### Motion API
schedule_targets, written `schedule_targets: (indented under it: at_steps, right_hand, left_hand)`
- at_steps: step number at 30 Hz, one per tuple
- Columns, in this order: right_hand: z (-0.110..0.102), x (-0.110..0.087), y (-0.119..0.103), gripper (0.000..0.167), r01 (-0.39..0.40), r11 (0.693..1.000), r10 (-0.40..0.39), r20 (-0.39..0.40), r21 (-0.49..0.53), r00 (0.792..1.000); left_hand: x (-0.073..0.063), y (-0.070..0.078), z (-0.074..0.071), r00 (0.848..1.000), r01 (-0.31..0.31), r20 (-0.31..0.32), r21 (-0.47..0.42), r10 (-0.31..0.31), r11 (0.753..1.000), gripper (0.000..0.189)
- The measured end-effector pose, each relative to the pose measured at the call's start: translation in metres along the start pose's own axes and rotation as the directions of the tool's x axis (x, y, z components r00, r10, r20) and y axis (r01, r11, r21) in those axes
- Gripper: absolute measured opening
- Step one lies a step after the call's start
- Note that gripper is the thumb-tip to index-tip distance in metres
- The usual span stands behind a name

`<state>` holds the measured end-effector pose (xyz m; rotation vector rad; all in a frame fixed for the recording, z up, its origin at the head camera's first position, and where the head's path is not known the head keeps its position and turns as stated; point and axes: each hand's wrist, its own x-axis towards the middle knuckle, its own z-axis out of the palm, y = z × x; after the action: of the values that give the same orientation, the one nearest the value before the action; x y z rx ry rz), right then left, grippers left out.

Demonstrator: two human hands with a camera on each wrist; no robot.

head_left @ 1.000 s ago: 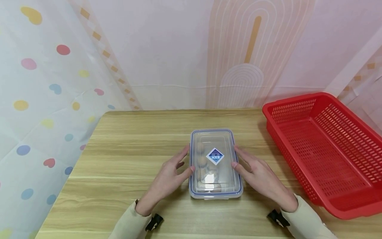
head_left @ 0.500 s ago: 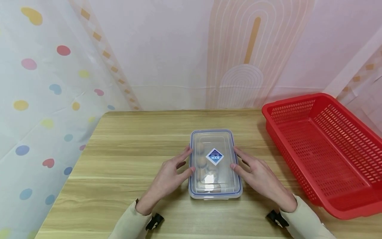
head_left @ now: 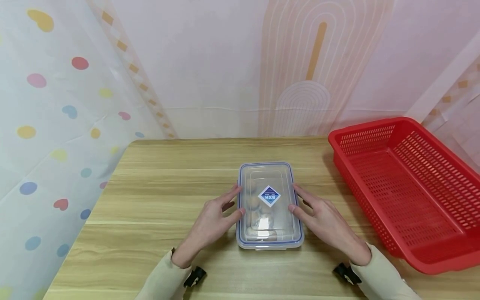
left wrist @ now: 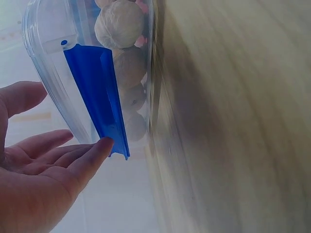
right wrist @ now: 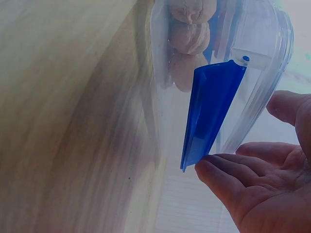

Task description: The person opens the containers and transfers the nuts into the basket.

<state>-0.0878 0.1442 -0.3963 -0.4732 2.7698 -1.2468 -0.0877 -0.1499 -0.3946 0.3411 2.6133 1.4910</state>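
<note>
- The clear lidded box lies flat on the tabletop, beside the red basket, with a gap between them.
- The left hand is at the box's side away from the basket: fingers spread and fairly straight, thumb at the lid edge, a fingertip touching the lower end of one blue flap.
- The right hand mirrors it on the side facing the basket, fingers extended and thumb over the rim, a fingertip at the end of the other blue flap.
- Both flaps slant out from the wall; whether either one is latched is hard to tell from these angles.
- Round pale pieces show through the wall, so the box is best kept level.
- To work the flaps well, I would move both sides evenly, so the box does not slide toward the basket.
- Light thumb pressure on the rim should steady the lid; fingertips seem best placed at each flap's free edge, well off its hinge.
</note>
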Motion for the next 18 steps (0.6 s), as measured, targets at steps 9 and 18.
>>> schedule_targets:
  at_steps: [9, 18]
  right_hand:
    - [-0.0008, -0.0011, -0.0037, 0.066, 0.011, 0.999, -0.012, -0.022, -0.031, 1.0]
    - [-0.0022, -0.004, -0.0071, 0.065, 0.038, 0.997, -0.041, -0.041, -0.063, 0.998]
  left_hand:
    - [-0.0009, 0.0021, -0.0024, 1.0, -0.006, 0.001, 0.005, 0.006, 1.0, 0.062]
    - [-0.0034, 0.0052, -0.0057, 0.999, -0.052, -0.014, 0.051, 0.053, 0.997, 0.062]
